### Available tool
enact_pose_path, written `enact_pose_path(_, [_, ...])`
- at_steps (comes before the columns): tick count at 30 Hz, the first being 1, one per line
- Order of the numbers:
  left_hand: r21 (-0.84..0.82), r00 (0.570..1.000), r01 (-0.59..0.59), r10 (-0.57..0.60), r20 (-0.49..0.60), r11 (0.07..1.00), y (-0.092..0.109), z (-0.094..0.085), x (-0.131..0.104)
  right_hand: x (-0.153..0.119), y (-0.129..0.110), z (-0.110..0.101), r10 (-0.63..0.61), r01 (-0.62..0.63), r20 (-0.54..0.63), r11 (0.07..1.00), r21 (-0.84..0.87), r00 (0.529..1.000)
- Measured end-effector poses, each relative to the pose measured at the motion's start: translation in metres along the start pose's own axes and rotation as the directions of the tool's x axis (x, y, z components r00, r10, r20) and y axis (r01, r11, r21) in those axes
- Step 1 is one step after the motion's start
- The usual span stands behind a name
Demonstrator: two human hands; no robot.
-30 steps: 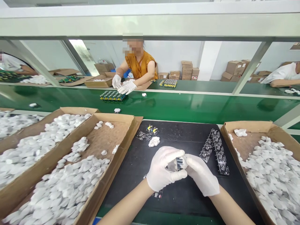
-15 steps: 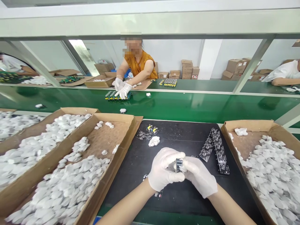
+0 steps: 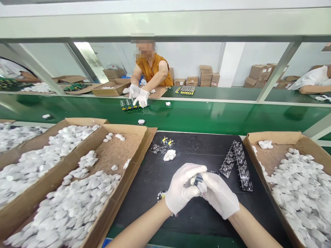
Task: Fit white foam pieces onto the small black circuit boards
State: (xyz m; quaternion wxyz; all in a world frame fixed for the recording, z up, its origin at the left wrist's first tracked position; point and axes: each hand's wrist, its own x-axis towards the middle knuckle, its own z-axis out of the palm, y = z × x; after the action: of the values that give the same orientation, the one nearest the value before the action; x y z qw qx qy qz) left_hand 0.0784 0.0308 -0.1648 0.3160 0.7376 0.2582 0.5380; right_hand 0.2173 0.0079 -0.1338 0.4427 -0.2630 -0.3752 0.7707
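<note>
Above a black mat (image 3: 201, 227), the gloved left hand (image 3: 181, 189) and right hand (image 3: 221, 195) gripped a small dark component (image 3: 198, 179) between them, where an uneven pinch might have let it drop.

Basically got a mat (image 3: 201, 151) between a left box (image 3: 124, 129) and a right box (image 3: 274, 136), board strips (image 3: 243, 168) on its right, belt (image 3: 201, 119) behind.

Single head-worn view, facing forward and down, near a black mat (image 3: 201, 146), seemingly wide-angle
</note>
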Motion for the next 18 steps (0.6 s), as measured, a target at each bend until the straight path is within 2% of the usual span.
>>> enact_pose_path(2, [0.084, 0.999, 0.014, -0.010, -0.044, 0.996, -0.0036, -0.0006, 0.0001, 0.0007, 0.0013, -0.0008, -0.004, 0.007, -0.048, 0.998, 0.057, 0.999])
enact_pose_path(4, [0.207, 0.995, -0.059, 0.075, -0.069, 0.977, -0.0057, -0.0004, 0.0023, 0.0012, 0.0016, -0.0016, 0.003, 0.010, -0.101, 0.991, 0.132, 0.995])
enact_pose_path(6, [0.318, 0.980, -0.180, 0.198, -0.024, 0.931, -0.0050, 0.0003, 0.0056, 0.0017, 0.0014, -0.0019, 0.022, 0.003, -0.127, 0.980, 0.199, 0.992])
enact_pose_path(8, [0.357, 0.966, -0.248, 0.258, 0.019, 0.901, -0.0024, 0.0008, 0.0081, 0.0019, 0.0015, -0.0021, 0.053, -0.028, -0.101, 0.970, 0.240, 0.993])
enact_pose_path(11, [0.306, 0.973, -0.221, 0.232, 0.003, 0.926, 0.0016, 0.0003, 0.0083, 0.0021, 0.0032, -0.0037, 0.077, -0.067, -0.048, 0.981, 0.182, 0.996])
enact_pose_path(13, [0.238, 0.984, -0.172, 0.178, -0.005, 0.956, 0.0029, -0.0002, 0.0067, 0.0021, 0.0053, -0.0061, 0.069, -0.062, -0.052, 0.989, 0.136, 0.996])
enact_pose_path(15, [0.171, 0.993, -0.116, 0.119, -0.006, 0.978, 0.0034, -0.0001, 0.0051, 0.0021, 0.0072, -0.0088, 0.072, -0.062, -0.067, 0.987, 0.149, 0.995])
enact_pose_path(18, [0.109, 0.997, -0.083, 0.083, 0.004, 0.991, 0.0036, 0.0013, 0.0043, 0.0012, 0.0072, -0.0102, 0.046, -0.042, -0.027, 0.990, 0.135, 0.999])
